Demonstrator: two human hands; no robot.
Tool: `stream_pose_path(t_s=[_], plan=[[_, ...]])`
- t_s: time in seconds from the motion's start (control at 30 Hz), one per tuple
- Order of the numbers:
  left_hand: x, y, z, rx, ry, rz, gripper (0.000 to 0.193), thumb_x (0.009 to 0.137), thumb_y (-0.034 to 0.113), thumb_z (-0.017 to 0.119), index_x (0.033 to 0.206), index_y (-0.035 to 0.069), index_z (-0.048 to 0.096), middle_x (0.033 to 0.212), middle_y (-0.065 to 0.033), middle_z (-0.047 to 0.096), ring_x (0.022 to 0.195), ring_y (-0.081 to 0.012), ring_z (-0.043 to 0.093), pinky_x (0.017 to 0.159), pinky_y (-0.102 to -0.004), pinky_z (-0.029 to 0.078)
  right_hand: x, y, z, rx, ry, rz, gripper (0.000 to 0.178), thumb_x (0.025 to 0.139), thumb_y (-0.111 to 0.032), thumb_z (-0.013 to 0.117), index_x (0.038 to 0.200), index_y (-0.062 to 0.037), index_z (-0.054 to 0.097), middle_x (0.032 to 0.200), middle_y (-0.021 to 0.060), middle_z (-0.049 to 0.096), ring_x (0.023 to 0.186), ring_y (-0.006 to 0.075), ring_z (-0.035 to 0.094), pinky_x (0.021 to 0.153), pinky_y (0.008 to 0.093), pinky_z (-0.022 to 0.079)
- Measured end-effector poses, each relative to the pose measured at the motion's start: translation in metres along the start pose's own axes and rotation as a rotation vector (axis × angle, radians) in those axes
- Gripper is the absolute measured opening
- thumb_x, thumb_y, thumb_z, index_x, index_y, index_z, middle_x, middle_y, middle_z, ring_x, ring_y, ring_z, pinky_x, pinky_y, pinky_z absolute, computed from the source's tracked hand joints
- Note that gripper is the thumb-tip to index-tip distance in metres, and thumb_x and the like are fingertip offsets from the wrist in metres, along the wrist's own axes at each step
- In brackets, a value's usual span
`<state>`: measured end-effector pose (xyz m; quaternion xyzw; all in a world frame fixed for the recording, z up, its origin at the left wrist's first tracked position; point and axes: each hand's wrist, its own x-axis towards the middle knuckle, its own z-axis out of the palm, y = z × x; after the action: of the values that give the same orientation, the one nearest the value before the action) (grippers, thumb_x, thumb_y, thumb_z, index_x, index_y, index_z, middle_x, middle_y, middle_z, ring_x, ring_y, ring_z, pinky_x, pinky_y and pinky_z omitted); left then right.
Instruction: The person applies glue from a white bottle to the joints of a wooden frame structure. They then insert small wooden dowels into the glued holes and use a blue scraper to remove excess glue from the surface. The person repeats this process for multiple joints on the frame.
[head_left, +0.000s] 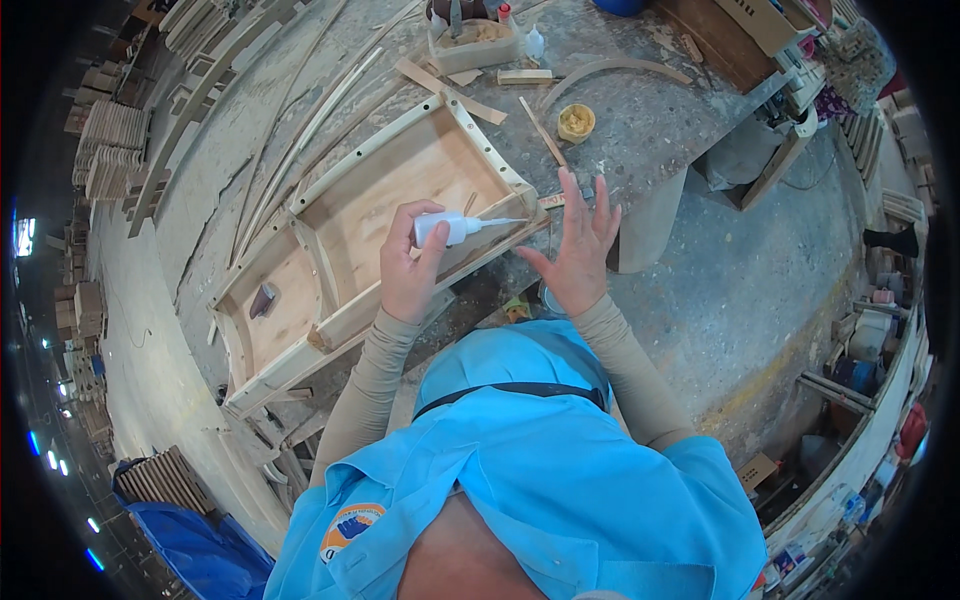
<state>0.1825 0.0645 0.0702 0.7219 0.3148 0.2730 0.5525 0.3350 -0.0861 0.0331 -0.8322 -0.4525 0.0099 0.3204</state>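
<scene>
In my left hand (408, 262) is a small white squeeze bottle (445, 229) with a long thin nozzle, tilted sideways so its tip points right. Fingers and thumb wrap round its body. Beneath it lies a wooden frame (345, 162) with a plywood panel inside, divided by a curved crosspiece and dotted with dark holes along its rails. The nozzle tip is over the frame's near right corner; whether it touches cannot be made out. My right hand (580, 245) is raised beside that corner, fingers spread, holding nothing. A small dark brown object (262, 300) rests in the frame's left section.
Behind the frame, the worktable holds a yellow tub of paste (576, 123), a curved wood strip (625, 64), a plastic container (475, 46) and a small white bottle (534, 43). Long wood strips (290, 180) lie left of the frame. Stacked slats (112, 140) stand farther left.
</scene>
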Motion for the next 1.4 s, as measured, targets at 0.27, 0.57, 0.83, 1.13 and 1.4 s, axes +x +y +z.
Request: stream_pose_path(t_s=[0.27,0.57,0.83,1.13,1.4], plan=[[0.004,0.006,0.012,0.138,-0.007,0.097,0.020,0.092,0.018,0.061,0.105,0.003,0.057,0.087,-0.0081,0.064,0.080,-0.0151,0.060,0.074,-0.0284,0.047,0.006,0.002,0.002,0.028,0.022,0.030,0.115,0.065,-0.030,0.082,0.151,-0.0083,0.008,0.154,0.0079,0.024,0.144,0.0385,0.009,0.108,0.0684,0.008],[0.005,0.006,0.017,0.227,0.015,0.120,0.018,0.089,0.016,0.063,0.101,0.003,0.059,0.087,-0.0113,0.065,0.079,-0.0203,0.062,0.073,-0.0303,0.048,0.008,0.001,0.001,0.024,0.009,0.044,0.120,0.064,-0.029,0.084,0.151,-0.0086,0.005,0.154,0.0090,0.024,0.144,0.0387,0.009,0.107,0.0687,0.009],[0.000,0.004,0.013,0.312,0.010,0.174,0.018,0.092,0.018,0.060,0.103,0.004,0.058,0.086,-0.0051,0.061,0.077,-0.0126,0.055,0.073,-0.0269,0.044,0.008,0.001,0.001,0.039,-0.003,0.040,0.119,0.064,-0.028,0.084,0.151,-0.0089,0.005,0.152,0.0105,0.026,0.143,0.0389,0.011,0.107,0.0688,0.012],[-0.011,0.007,0.001,0.307,0.064,0.114,0.018,0.087,0.016,0.064,0.100,0.004,0.060,0.087,-0.0114,0.064,0.078,-0.0222,0.059,0.071,-0.0308,0.046,0.007,0.000,0.002,0.053,-0.011,0.047,0.117,0.067,-0.027,0.082,0.152,-0.0087,0.004,0.150,0.0138,0.028,0.143,0.0382,0.010,0.108,0.0676,0.009],[-0.005,0.011,0.006,0.262,0.083,0.107,0.018,0.089,0.017,0.063,0.101,0.004,0.059,0.084,-0.0108,0.064,0.077,-0.0186,0.060,0.071,-0.0300,0.046,0.007,-0.002,0.002,0.070,-0.026,0.050,0.114,0.069,-0.024,0.081,0.152,-0.0081,0.004,0.149,0.0163,0.029,0.143,0.0390,0.012,0.108,0.0677,0.009]])
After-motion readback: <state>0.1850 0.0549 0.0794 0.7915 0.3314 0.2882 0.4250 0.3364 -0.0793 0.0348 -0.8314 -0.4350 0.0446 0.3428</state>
